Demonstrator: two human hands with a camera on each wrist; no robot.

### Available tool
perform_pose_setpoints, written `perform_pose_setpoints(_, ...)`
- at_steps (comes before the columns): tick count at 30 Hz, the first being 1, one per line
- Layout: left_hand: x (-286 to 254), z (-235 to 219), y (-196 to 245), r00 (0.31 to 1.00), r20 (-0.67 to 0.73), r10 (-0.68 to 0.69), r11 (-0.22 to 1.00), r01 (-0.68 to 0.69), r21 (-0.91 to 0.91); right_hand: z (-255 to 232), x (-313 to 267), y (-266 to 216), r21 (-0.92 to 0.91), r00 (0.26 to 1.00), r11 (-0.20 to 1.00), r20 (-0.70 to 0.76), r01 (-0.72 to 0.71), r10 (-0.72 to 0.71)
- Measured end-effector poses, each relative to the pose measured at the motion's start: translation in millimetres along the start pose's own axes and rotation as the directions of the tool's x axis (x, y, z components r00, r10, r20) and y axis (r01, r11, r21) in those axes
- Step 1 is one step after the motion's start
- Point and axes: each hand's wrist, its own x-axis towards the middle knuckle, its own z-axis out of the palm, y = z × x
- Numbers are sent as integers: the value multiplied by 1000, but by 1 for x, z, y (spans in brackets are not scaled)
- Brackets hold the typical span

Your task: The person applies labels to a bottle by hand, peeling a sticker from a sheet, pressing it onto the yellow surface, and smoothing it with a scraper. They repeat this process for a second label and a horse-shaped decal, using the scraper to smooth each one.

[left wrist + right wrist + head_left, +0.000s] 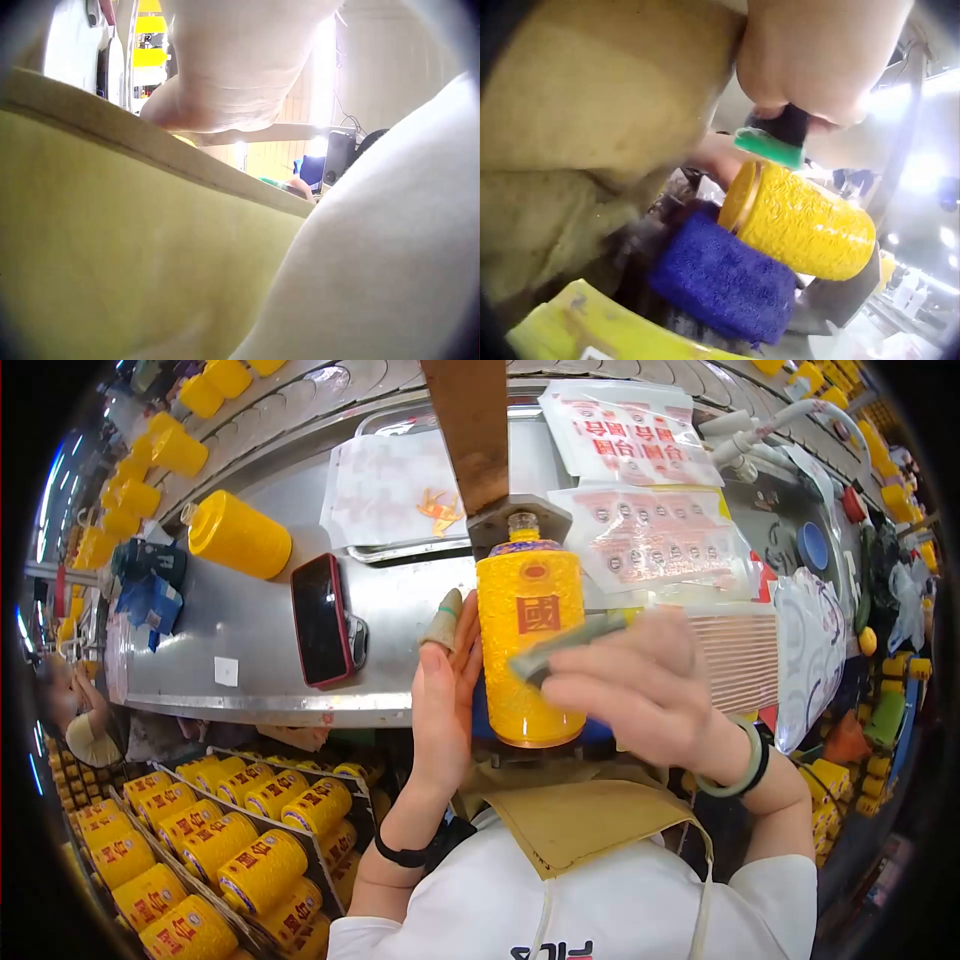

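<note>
Head view shows me the right hand [648,690] gripping a tool [562,650] at the yellow bottle [520,600], left hand [442,695] extended alongside; phone [321,622], printed sheets [650,542] and brown beam [470,430] crowd around.

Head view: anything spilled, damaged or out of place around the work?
A ragged orange scrap lies on the white sheet, perhaps stray waste. No spill stands out, nor damage on the yellow bottle at centre.

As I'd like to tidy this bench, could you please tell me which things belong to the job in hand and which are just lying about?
Job in hand: yellow bottle beside the left hand; hand tool in the right hand; blue pad by the bottle; probably the printed sheets.
Apparently just lying about: phone; small white paper; orange scrap.
</note>
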Motion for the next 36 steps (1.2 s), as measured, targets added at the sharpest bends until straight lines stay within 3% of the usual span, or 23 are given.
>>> perform_pose_setpoints(2, -5, -5, -5, 1000, 22, 17, 999, -18, 47, 14, -23, -1, 17, 998, 1000, -51, -25, 26)
perform_pose_setpoints(4, -7, -6, -6, 993, 39, 111, 986, -115, 121, 15, -36, -18, 215, 994, 970, -50, 110, -101)
perform_pose_setpoints(6, -12, 4, -11, 987, 29, 156, 962, -159, 221, 6, -37, -23, 272, 995, 957, -11, 100, -101)
perform_pose_setpoints(7, -14, 5, -19, 979, 5, 203, 938, -196, 285, 6, -37, -18, 359, 986, 922, -15, -148, 164)
perform_pose_setpoints(8, -16, 7, -23, 968, -16, 251, 909, -229, 348, 7, -37, -16, 443, 910, 814, 7, -375, 416)
perform_pose_setpoints(9, -17, 10, -23, 968, -18, 251, 898, -225, 379, 9, -34, -16, 601, 692, 543, 21, -586, 722)
perform_pose_setpoints(10, -18, 13, -20, 969, -13, 247, 896, -223, 384, 16, -36, 0, 520, 680, 644, -155, -561, 717)
perform_pose_setpoints(12, -17, 18, -8, 954, 126, 272, 809, -298, 508, 19, -31, 7, 698, 614, 541, -183, -470, 768)
perform_pose_setpoints(15, -21, 12, -5, 921, 171, 350, 666, -373, 646, 32, -27, -1, 784, 640, 445, -81, -433, 764)
perform_pose_setpoints(16, -22, 10, -6, 895, 212, 393, 579, -420, 698, 36, -27, -1, 709, 626, 455, -25, -538, 779)
perform_pose_setpoints(18, -25, 14, -4, 887, 254, 386, 546, -441, 712, 43, -35, 17, 512, 634, 592, -114, -623, 765)
perform_pose_setpoints(20, -27, 17, 1, 876, 291, 386, 512, -465, 722, 36, -41, 30, 450, 600, 608, -182, -654, 779)
perform_pose_setpoints(22, -31, 18, 8, 838, 471, 275, 93, -510, 855, 24, -41, 35, 446, 639, 653, -206, -613, 741)
perform_pose_setpoints(23, -33, 27, 12, 878, 428, 216, 86, -454, 887, 24, -39, 34, 571, 604, 578, -171, -583, 779)
perform_pose_setpoints(24, -34, 31, 15, 878, 428, 216, 82, -453, 888, 23, -39, 35, 575, 603, 577, -173, -581, 779)
perform_pose_setpoints(27, -35, 37, 16, 874, 447, 191, -33, -449, 893, 18, -38, 34, 654, 642, 544, -116, -525, 758)
perform_pose_setpoints(29, -34, 38, 15, 845, 480, 236, -35, -486, 873, 11, -35, 31, 542, 767, 676, -86, -499, 636)
perform_pose_setpoints(30, -34, 38, 15, 847, 479, 232, -38, -484, 874, 9, -35, 29, 546, 766, 673, -85, -499, 638)
perform_pose_setpoints(32, -35, 39, 12, 843, 485, 232, -37, -491, 871, 9, -34, 24, 540, 856, 711, 34, -450, 516)
perform_pose_setpoints(34, -35, 39, 11, 841, 486, 239, -35, -493, 869, 16, -34, 23, 549, 859, 715, 10, -433, 512)
perform_pose_setpoints(36, -34, 39, 8, 836, 488, 250, -33, -496, 868, 18, -33, 28, 419, 873, 817, -104, -396, 476)
